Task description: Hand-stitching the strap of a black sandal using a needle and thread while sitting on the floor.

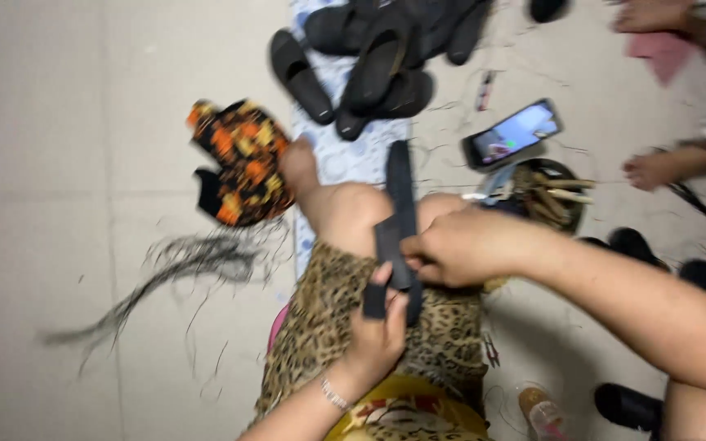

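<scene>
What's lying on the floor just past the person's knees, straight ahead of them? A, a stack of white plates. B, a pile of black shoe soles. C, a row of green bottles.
B: dark, flat, sole-shaped pieces form the pile of black shoe soles on a patterned cloth beyond the knees.

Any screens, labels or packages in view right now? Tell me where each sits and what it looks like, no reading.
Phone: lying on the floor right of the black strip held in both hands, next to a dark bowl of sticks; flat rectangle, dark frame, screen lit in pale blue and pink.
Bottle: bottom edge, on the floor right of the lap; clear with an orange-brown top, any label too blurred to tell.
</scene>
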